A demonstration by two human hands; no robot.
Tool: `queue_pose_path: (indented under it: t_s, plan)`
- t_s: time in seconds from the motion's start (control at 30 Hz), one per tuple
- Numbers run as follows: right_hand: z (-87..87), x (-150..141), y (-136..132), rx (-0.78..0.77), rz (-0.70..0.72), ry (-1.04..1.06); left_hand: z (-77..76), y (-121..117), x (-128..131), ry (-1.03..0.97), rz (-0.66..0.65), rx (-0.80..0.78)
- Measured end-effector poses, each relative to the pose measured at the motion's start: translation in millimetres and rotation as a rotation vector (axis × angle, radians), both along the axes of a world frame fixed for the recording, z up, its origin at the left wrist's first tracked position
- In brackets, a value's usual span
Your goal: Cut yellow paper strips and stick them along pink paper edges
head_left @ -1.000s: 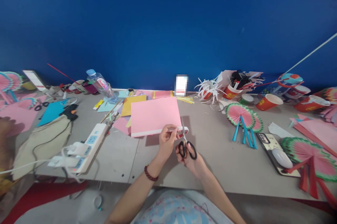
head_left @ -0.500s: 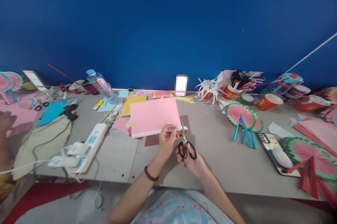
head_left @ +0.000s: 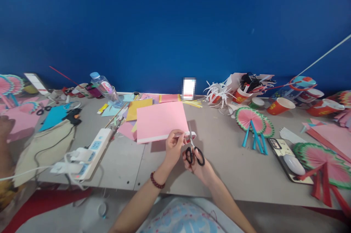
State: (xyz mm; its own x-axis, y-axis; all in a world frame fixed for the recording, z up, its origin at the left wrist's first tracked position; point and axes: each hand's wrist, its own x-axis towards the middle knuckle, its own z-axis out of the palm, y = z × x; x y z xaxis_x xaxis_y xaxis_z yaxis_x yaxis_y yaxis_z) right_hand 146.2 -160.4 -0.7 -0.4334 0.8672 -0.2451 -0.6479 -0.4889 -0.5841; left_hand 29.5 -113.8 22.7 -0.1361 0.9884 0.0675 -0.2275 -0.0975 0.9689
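Note:
My left hand [head_left: 174, 147] pinches the lower right edge of a pink paper sheet [head_left: 161, 120], lifted slightly above the table. A white strip of tape [head_left: 152, 139] runs along the sheet's near edge and passes under my fingers. Beyond the sheet's right corner, a small roll of tape [head_left: 194, 134] hangs at the strip's end. In my right hand [head_left: 202, 171] is a pair of scissors [head_left: 202, 157] with black handles, fingers through the loops. Its blades point away from me and cross the tape beside the paper's corner; whether they are closed on it is unclear.
Left of the sheet lie a white power strip [head_left: 94, 152] with plugs and a tilted water bottle [head_left: 105, 88]. To the right are paper fans [head_left: 250, 120], a phone [head_left: 276, 145], a mouse [head_left: 294, 164] and red paper cups [head_left: 281, 106]. Another person's hand [head_left: 6, 126] is at far left.
The pink sheet shifts very slightly, left and then back right. Both my hands and the scissors stay almost still. At far left the other person's hand has moved a little.

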Motion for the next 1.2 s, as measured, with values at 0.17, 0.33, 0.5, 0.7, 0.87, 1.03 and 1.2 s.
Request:
queue_pose_path:
  t_s: [0.17, 0.33, 0.5, 0.7, 0.87, 1.03, 1.2]
  plan:
    - [1.1, -1.0, 0.1, -0.01, -0.002, -0.001, 1.4, -0.1, 0.8, 0.011, 0.017, -0.006]
    - [4.0, -2.1, 0.1, -0.007, -0.011, -0.013, 0.9, 0.3, 0.7, -0.01, 0.019, -0.017]
    - [3.3, -1.9, -0.4, 0.0, -0.013, -0.013, 0.1, 0.3, 0.5, -0.022, 0.01, -0.004]
    - [2.9, -0.6, -1.5, -0.014, -0.004, -0.009, 0.0, -0.3, -0.7, -0.004, -0.006, -0.009]
    - [4.8, -0.7, -1.7, -0.014, -0.009, -0.02, 0.3, 0.2, -0.7, -0.008, -0.005, -0.018]
    - [5.2, -0.2, -1.8, -0.041, -0.008, -0.028, 0.5, -0.1, -0.9, 0.0, 0.004, -0.003]
    - [4.3, 0.6, -1.9, -0.045, -0.004, -0.024, 0.5, -0.8, -1.2, 0.006, -0.006, 0.007]
